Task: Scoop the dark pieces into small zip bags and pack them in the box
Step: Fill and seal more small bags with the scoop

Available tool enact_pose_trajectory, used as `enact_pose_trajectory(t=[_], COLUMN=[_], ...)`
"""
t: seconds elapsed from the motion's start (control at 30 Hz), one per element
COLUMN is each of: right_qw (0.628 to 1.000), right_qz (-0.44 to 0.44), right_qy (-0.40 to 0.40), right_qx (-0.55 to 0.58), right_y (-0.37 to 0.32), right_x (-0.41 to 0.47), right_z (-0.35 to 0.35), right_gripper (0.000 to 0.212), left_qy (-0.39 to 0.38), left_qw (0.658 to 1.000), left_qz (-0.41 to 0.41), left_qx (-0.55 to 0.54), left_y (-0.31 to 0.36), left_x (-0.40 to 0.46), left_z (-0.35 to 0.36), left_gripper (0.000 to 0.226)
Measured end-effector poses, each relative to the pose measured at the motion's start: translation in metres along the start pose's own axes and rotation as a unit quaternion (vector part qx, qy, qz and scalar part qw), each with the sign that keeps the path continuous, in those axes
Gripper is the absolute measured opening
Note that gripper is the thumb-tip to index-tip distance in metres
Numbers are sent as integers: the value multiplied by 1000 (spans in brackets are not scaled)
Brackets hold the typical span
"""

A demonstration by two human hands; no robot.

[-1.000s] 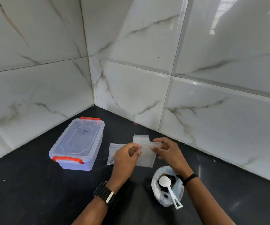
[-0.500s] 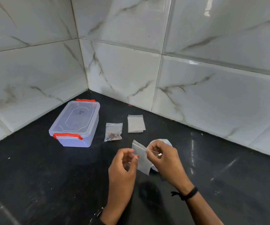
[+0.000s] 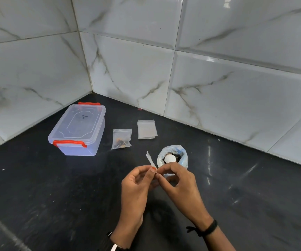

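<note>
Your left hand (image 3: 137, 183) and right hand (image 3: 178, 180) meet over the counter (image 3: 37, 196), both pinching an empty zip bag (image 3: 150, 159) by its edge, seen edge-on. The sack (image 3: 183, 158) of dark pieces (image 3: 176, 156), spoon (image 3: 169, 158) inside, sits just beyond your right fingers. The lidded box (image 3: 78, 129) stands well to the left.

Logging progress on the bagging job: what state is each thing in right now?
box: lid on, both red latches down
filled zip bag: flat on counter
spare zip bags: stacked, empty
held zip bag: empty, pinched by left hand and right hand
spoon: resting in supply bag
</note>
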State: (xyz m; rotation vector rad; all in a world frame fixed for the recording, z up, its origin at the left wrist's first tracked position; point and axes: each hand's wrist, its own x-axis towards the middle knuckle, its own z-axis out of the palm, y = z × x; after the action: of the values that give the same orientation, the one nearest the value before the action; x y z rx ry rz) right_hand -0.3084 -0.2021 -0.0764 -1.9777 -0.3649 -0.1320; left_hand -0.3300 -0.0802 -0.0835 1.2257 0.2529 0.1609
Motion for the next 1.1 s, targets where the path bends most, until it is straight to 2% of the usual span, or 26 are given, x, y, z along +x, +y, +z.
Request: enact_pose_trajectory(t=[0.2, 0.3, 0.43, 0.6, 0.83, 0.97, 1.1], right_qw=[998, 998, 999, 998, 992, 993, 995], right_qz=[32, 30, 26, 38, 60, 65, 64], right_qy=[-1, -7, -18, -19, -19, -27, -18], right_qx=[49, 46, 41, 52, 112, 99, 74], right_y=[-2, -1, -2, -1, 3, 4, 2], right_x=[4, 7, 6, 8, 9, 9, 8], right_z=[-6, -8, -10, -12, -12, -14, -12], right_gripper=[19, 14, 10, 9, 18, 18, 12], left_qy=[-38, -49, -45, -45, -40, -48, -45], left_qw=[999, 998, 998, 998, 998, 998, 997], left_qz=[-10, -25, -40, -31, -22, -18, -18], left_qx=[-9, -27, -15, -1, 31, 44, 58], left_y=[7, 10, 10, 10, 12, 12, 10], left_x=[1, 3, 4, 3, 5, 5, 5], left_z=[-2, -3, -3, -1, -3, -3, -4], left_gripper=[25, 22, 15, 25, 17, 26, 19])
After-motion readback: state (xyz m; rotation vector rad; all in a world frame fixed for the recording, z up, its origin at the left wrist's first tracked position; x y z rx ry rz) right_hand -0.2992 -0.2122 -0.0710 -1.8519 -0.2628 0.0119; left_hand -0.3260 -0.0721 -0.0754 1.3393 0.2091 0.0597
